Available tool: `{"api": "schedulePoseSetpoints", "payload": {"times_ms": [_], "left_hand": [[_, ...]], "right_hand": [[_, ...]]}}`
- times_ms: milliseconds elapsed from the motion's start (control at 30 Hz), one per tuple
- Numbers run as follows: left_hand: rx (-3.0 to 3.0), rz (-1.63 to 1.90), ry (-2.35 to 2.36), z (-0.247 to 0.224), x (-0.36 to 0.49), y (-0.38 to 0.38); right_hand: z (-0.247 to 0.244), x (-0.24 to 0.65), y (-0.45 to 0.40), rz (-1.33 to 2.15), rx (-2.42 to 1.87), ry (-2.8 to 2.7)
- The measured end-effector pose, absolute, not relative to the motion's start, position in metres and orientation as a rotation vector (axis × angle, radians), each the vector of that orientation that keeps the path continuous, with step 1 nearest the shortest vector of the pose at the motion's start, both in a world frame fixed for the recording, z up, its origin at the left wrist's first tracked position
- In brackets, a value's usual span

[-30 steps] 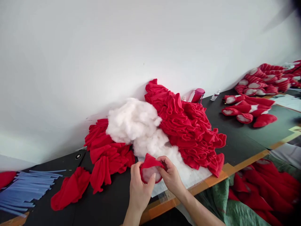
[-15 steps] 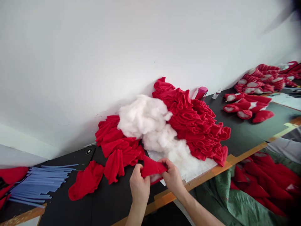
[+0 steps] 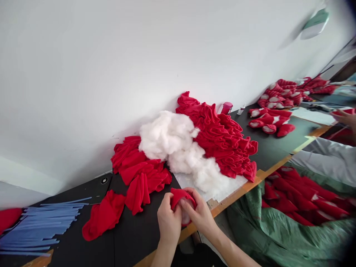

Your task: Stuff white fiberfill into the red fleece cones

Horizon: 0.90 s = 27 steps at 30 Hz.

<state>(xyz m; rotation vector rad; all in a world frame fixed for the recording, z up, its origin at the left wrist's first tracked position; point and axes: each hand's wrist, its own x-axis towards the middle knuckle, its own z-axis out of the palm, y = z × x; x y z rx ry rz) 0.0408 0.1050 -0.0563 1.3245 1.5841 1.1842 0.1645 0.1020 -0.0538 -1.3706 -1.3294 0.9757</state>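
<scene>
A small red fabric pouch [image 3: 178, 194] is held at the table's front edge, its opening facing me and white filling showing inside. My left hand [image 3: 168, 219] grips its left side, fingers curled round the cloth. On the other side my right hand [image 3: 202, 212] is closed on the rim, with the thumb pressed at the opening against the filling. Just beyond the hands lies a heap of fluffy white stuffing [image 3: 168, 135], partly on a white sheet [image 3: 239, 182]. Red unfilled cloth pieces are piled right [image 3: 222, 137] and left [image 3: 136, 172] of it.
Blue strips [image 3: 41, 226] lie at left near a loose red cloth [image 3: 104, 217] and a black phone [image 3: 101, 185]. A green sack [image 3: 289, 237] of red stuffed pieces [image 3: 306, 196] stands below the edge. Another person's hand [image 3: 347, 119] shows far right, beyond filled pieces [image 3: 269, 122].
The pouch has turned from a flat, stretched shape to showing its opening, and my hands have come closer together. The view has swung right, bringing another person's hand into sight.
</scene>
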Motion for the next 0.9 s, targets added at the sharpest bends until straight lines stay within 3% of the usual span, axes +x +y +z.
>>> {"api": "schedulePoseSetpoints", "payload": {"times_ms": [167, 333, 433, 800, 900], "left_hand": [[1.378, 1.227, 1.654, -0.05, 0.038, 0.101], [1.512, 0.971, 1.451, -0.04, 0.031, 0.106], [1.6, 0.906, 1.593, -0.043, 0.029, 0.111], [1.442, 1.186, 1.496, -0.047, 0.034, 0.112], [1.083, 1.326, 1.348, -0.05, 0.036, 0.113]], "right_hand": [[-0.059, 0.162, 0.098, 0.857, -1.481, -1.152], [-0.064, 0.161, 0.091, 0.895, -1.395, -1.16], [-0.066, 0.16, 0.087, 0.882, -1.385, -1.236], [-0.073, 0.166, 0.101, 0.908, -1.382, -0.968], [-0.071, 0.173, 0.108, 0.967, -1.341, -0.826]]}}
